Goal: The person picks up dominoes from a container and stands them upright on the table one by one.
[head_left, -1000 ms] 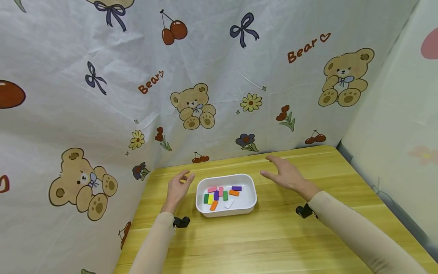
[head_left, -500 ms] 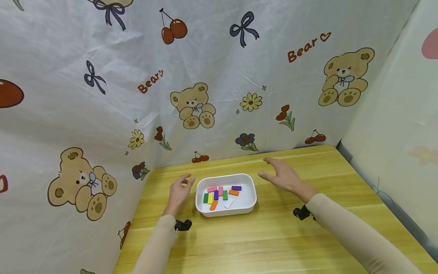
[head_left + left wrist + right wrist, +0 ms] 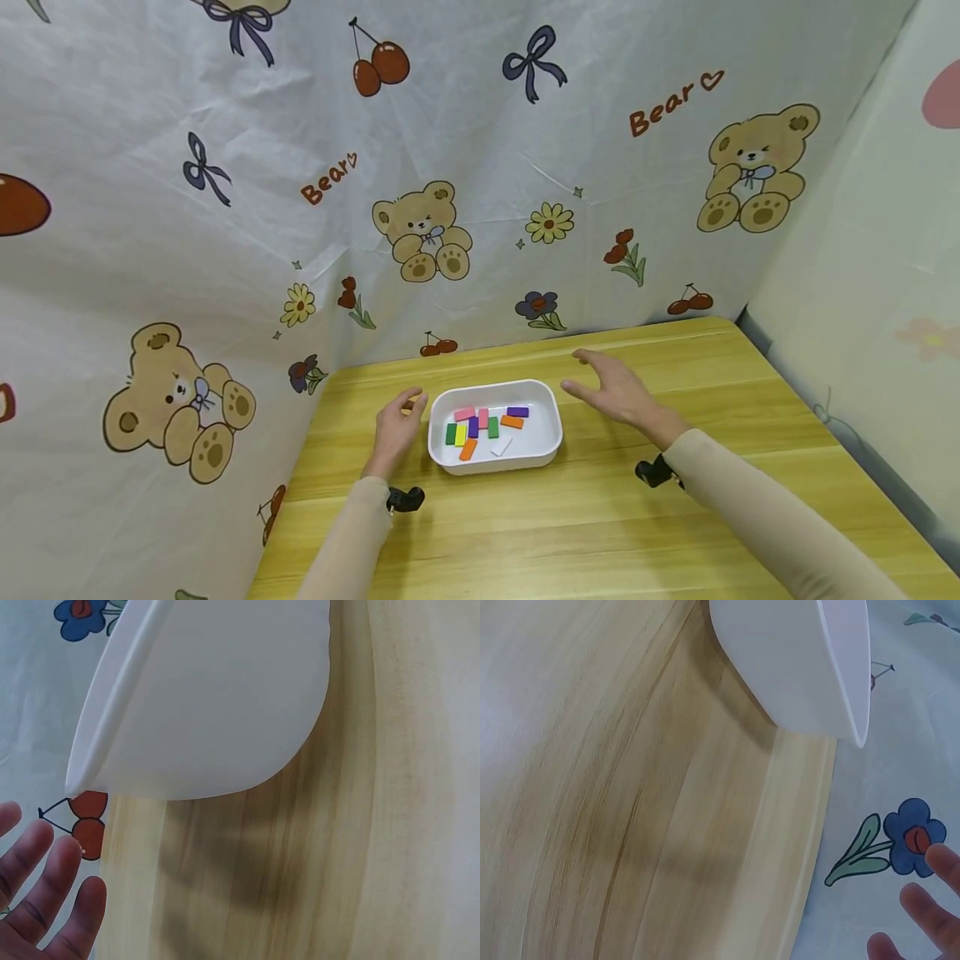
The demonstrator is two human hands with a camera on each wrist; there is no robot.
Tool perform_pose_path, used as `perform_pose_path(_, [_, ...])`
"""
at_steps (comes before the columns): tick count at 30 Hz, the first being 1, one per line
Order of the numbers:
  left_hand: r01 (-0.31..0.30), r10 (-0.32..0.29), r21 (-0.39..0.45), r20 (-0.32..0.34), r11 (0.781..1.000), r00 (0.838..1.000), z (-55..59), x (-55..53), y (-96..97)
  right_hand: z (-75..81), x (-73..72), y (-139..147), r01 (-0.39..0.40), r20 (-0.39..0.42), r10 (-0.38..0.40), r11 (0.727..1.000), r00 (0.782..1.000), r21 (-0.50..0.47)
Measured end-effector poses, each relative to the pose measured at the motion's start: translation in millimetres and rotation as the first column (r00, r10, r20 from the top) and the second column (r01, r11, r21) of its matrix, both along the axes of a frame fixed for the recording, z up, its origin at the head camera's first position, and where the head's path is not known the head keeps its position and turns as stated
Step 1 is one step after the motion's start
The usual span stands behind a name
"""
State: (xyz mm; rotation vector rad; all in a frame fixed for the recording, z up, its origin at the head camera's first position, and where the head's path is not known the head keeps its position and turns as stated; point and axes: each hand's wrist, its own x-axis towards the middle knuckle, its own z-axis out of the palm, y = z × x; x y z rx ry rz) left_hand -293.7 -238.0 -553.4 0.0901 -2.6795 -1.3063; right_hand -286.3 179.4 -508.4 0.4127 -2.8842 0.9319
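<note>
A white rounded tray (image 3: 536,450) stands on the table, with several small coloured blocks lying flat inside. Among them are a yellow block (image 3: 461,435), a white block (image 3: 502,446) and an orange block (image 3: 512,422). My left hand (image 3: 397,429) hovers just left of the tray, fingers loosely bent and holding nothing. On the other side, my right hand (image 3: 618,392) is held above the table with thumb and fingers spread, a short gap from the tray's right rim. In the left wrist view, fingertips (image 3: 60,862) show below the tray's outer wall (image 3: 217,697).
The wooden table (image 3: 570,533) extends in front of the tray. Behind it hangs a white cloth (image 3: 487,142) printed with bears, bows and cherries. A pale panel (image 3: 862,275) borders the right edge. Each wrist wears a small black camera.
My right hand has drifted left and slightly down, closer to the tray. The left hand has shifted a little down and right. Tray and blocks stay put.
</note>
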Motion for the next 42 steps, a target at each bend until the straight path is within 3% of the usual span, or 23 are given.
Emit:
perform_pose_path(9, [-0.001, 0.001, 0.021, 0.025, 1.000, 1.000, -5.0, 1.1, 4.8, -3.4, 0.6, -7.7, 0.000, 0.005, 0.000, 1.000, 1.000, -0.023])
perform_pose_path(29, [-0.009, 0.009, 0.023, 0.015, 1.000, 1.000, -23.1, 2.8, 9.5, -8.5, 5.3, -20.4, 0.012, 0.030, -0.011, 0.999, 0.999, -0.040])
perform_pose_path(42, [-0.014, 0.014, 0.042, 0.017, 0.999, 1.000, -26.7, 6.2, 15.9, -14.2, 7.4, -27.0, 0.002, 0.024, -0.001, 0.998, 1.000, -0.059])
